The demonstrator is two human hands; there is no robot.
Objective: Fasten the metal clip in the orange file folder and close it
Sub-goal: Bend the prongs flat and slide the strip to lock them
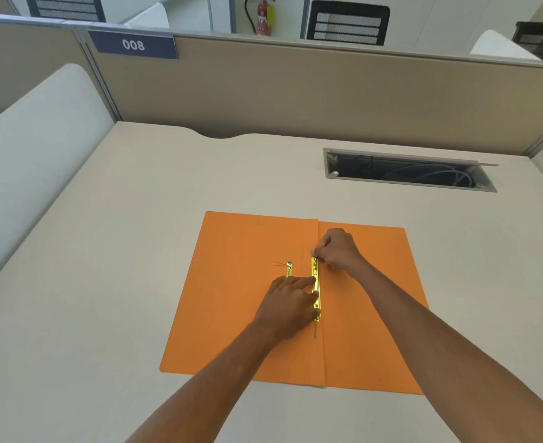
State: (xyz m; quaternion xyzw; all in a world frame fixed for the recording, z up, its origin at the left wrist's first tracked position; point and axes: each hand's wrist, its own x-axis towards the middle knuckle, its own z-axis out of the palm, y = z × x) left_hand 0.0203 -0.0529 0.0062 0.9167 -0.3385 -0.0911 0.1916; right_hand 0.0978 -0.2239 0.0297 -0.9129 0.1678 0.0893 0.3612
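The orange file folder point(232, 282) lies open and flat on the desk. A gold metal clip bar point(315, 276) runs lengthwise just right of the fold. A thin prong sticks out past its near end. My left hand point(287, 306) presses its fingertips on the bar's lower half. My right hand point(337, 249) pinches the prong at the bar's far end. A second, shorter gold clip piece point(289, 269) lies on the left flap, partly hidden by my left hand.
The pale desk point(104, 251) carries an open cable slot point(407, 171) at the back right. A beige partition point(295, 91) with a "008" label closes the far edge, and a white panel point(40, 139) bounds the left side.
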